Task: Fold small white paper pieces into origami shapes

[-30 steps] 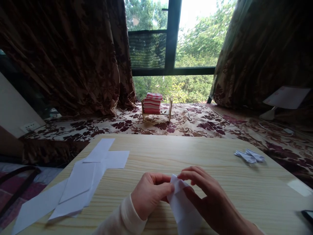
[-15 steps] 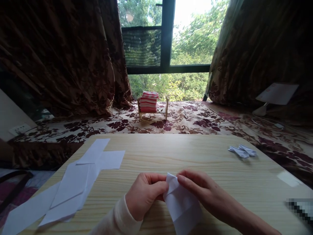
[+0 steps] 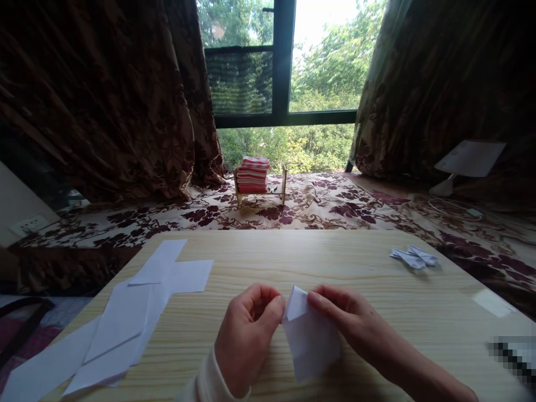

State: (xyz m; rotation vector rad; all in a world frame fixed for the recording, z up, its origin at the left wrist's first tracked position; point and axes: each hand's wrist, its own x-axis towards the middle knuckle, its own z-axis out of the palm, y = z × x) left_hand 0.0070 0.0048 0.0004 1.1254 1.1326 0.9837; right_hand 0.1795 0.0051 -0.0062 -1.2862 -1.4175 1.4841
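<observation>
Paper, top folded over, is slanting above the table. Right hand is pinching its upper right edge; from where I am standing, left hand is apparently pinching the left edge. Risk: uneven pulling could leave the fold skewed. Loose sheets are lying to the left.

In front of me a dark-framed window looks onto green trees, with a patterned curtain on my left and a dark curtain on my right. Below it, on a floral cloth, I see a small wooden stand bearing folded red-and-white cloths; a white-shaded lamp stands off to my right.
</observation>
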